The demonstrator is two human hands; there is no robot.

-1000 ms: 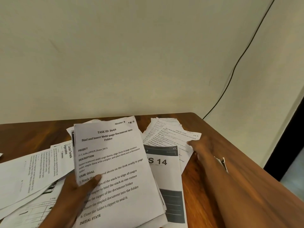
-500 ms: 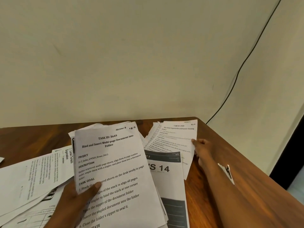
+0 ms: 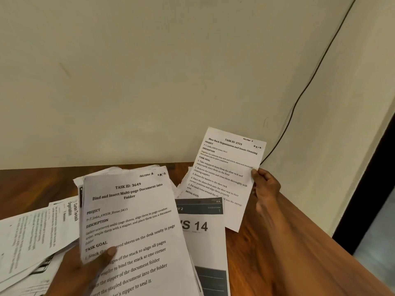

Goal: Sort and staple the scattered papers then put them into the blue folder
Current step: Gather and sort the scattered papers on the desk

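The left hand grips a gathered stack of sheets, thumb clamped across the top page headed "TASK ID: 3649". To the right of that stack and a little farther back, the right hand pinches a single sheet by its right edge, lifted off the wooden desk, long axis running roughly away from the person, tilted. To join it, the sheet likely has to travel leftward. More loose papers lie left of the stack. No blue folder or stapler shows.
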